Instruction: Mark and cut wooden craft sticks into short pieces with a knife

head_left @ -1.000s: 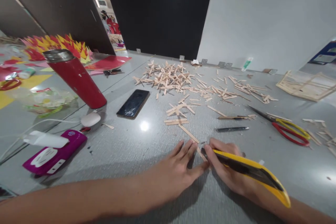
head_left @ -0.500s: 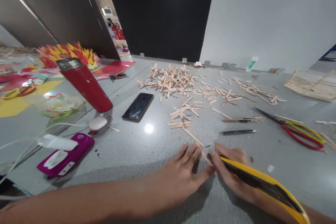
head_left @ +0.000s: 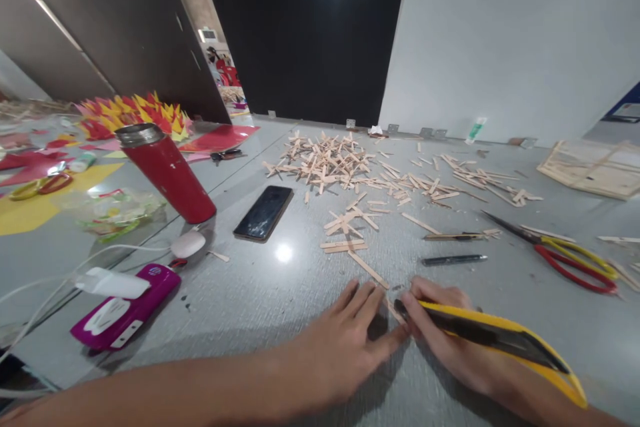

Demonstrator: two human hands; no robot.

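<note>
My left hand (head_left: 350, 327) bears down on the table with its fingers spread, its fingertips and thumb holding a short wooden stick (head_left: 395, 311) in place. Wrapped around a yellow-and-black utility knife (head_left: 500, 337), my right hand (head_left: 443, 310) keeps the black front end at that stick. The blade's edge is too small to make out. Just beyond my left fingertips lies another wooden stick (head_left: 367, 269). Farther up, a few flat sticks (head_left: 343, 246) lie side by side below a small cluster of crossed sticks (head_left: 350, 219).
A heap of wooden pieces (head_left: 325, 160) lies at the back. On the right are scissors (head_left: 565, 260), a pen (head_left: 454, 259), another slim cutter (head_left: 455, 236) and a wooden frame (head_left: 590, 173). Leftward stand a phone (head_left: 264, 212), a red flask (head_left: 170, 173) and a purple power strip (head_left: 127, 307).
The camera view has tilted slightly, so the scene sits a little lower. The knife handle's rear end has swung up slightly; both hands stay at the same stick.
</note>
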